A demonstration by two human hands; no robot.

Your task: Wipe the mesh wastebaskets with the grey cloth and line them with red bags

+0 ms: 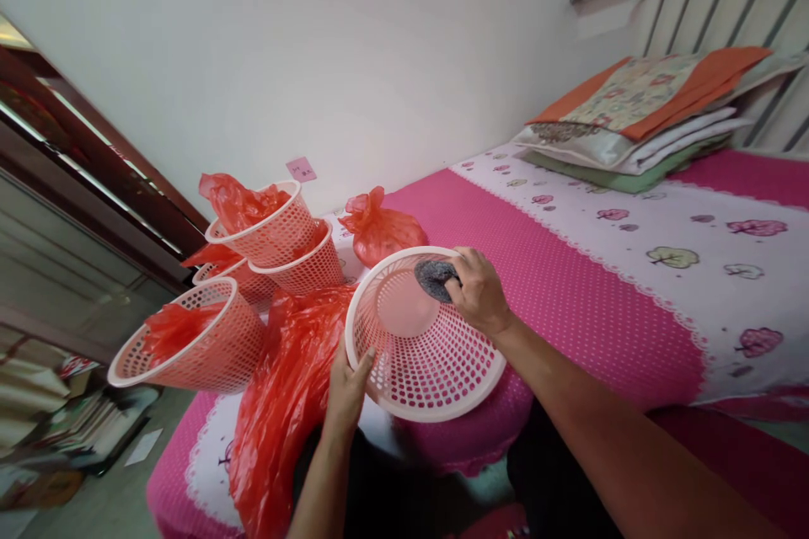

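A pink perforated plastic basket [442,370] is tilted on its side, its wide mouth facing me. My left hand [350,383] grips its rim on the left, with the thumb inside. At the upper right of the mouth, my right hand [477,286] is closed on a dark grey cloth [436,280], which lies against the inner wall. Just left of the basket, a loose red plastic bag [297,404] spreads over the bed edge. Behind the basket sits a knotted red plastic bag [387,236]; its contents cannot be made out.
Several similar baskets [243,349] with red bags inside are grouped at the left, one resting on others. A pink bedspread [569,312] covers the bed. Folded bedding and a cushion [657,93] lie at the back right. Stacked papers [94,413] stand on the floor.
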